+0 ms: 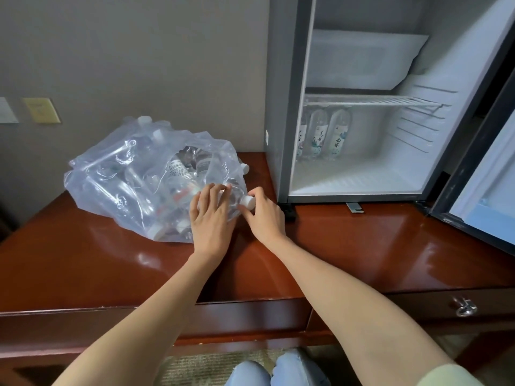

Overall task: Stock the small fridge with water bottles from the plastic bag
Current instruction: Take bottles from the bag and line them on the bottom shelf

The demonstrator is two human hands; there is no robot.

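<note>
Left grip [211, 215]: fingers straight, pressing clear plastic bag [125, 176].
Right grip [264, 215]: pinching white round bottle cap [248, 201] at bag mouth.

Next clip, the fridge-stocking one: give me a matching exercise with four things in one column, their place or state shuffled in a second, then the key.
Things:
1. left hand
2. right hand
3. labelled bottles
4. fridge door

Place or state:
A. stand upright under the wire shelf
B. pinches a white bottle cap
C. swung open on the right
D. rests on the plastic bag

Pairs: 1-D, 2-B, 3-A, 4-C
</note>
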